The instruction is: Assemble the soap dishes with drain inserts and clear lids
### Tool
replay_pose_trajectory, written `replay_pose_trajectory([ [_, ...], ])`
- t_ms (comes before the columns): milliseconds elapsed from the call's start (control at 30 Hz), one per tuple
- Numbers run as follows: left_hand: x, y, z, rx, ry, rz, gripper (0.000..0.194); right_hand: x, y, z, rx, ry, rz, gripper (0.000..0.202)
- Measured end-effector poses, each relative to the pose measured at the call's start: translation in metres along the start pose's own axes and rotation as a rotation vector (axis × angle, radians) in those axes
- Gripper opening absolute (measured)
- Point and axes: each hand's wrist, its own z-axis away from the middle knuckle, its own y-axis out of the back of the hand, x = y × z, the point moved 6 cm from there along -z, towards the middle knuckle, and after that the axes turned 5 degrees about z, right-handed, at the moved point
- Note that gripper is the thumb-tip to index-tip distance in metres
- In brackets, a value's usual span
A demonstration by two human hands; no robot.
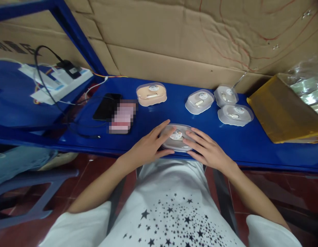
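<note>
An oval plastic case with a clear lid, a greyish inside and a round white sticker lies at the table's front edge, right before me. My left hand grips its left end, one fingertip on the lid by the sticker and another finger along the near side. From the right, my right hand holds the same case, its fingers spread over the lid and right end. The hands cover both ends of the case. Farther back sits a similar case with a peach-coloured inside.
Three more pale cases stand at the back right: one, another and a third. A taped cardboard box with clear-wrapped items is at far right. Left are a black phone, a blurred-screen phone, cables and a power strip.
</note>
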Motion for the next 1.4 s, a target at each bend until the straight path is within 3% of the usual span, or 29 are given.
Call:
replay_pose_trajectory([
  [133, 0.005, 0.003, 0.001, 0.034, -0.052, 0.019, 0.077, -0.001, 0.0, 0.002, 0.003, -0.06, -0.045, 0.073],
  [300, 0.011, 0.013, 0.006, 0.124, -0.159, 0.043, 0.037, -0.008, -0.002, 0.001, -0.001, -0.092, -0.009, 0.061],
  [367, 0.011, 0.016, 0.006, 0.135, -0.148, 0.025, 0.03, -0.005, -0.004, -0.002, -0.036, -0.072, -0.028, 0.062],
  [500, 0.004, 0.026, 0.008, 0.187, -0.046, -0.064, 0.024, 0.034, -0.001, -0.009, -0.142, -0.152, -0.021, 0.067],
  [633, -0.012, 0.034, 0.012, 0.264, 0.069, -0.126, 0.021, 0.075, 0.012, -0.021, -0.114, -0.309, 0.111, 0.064],
  [800, -0.018, 0.031, 0.007, 0.261, 0.076, -0.119, 0.021, 0.05, -0.008, -0.05, -0.194, -0.105, 0.055, 0.064],
  [900, -0.011, 0.029, -0.006, 0.155, 0.024, -0.098, 0.023, 0.037, -0.011, -0.055, -0.193, -0.069, 0.014, 0.06],
  [1000, -0.008, 0.033, -0.028, -0.047, -0.05, -0.067, 0.035, 0.038, 0.006, -0.037, -0.143, -0.138, 0.057, 0.051],
  [1033, -0.013, 0.038, -0.037, -0.064, -0.023, -0.094, 0.038, 0.039, 0.015, -0.024, -0.12, -0.178, 0.09, 0.049],
  [1200, -0.076, 0.073, -0.085, -0.058, 0.344, -0.376, 0.056, 0.049, 0.057, 0.062, -0.038, -0.438, 0.292, 0.046],
  [1300, -0.118, 0.079, -0.103, -0.202, 0.594, -0.452, 0.067, 0.061, 0.076, 0.105, 0.005, -0.559, 0.417, 0.05],
  [1400, -0.127, 0.074, -0.112, -0.267, 0.603, -0.447, 0.062, 0.073, 0.089, 0.119, 0.043, -0.65, 0.571, 0.054],
])
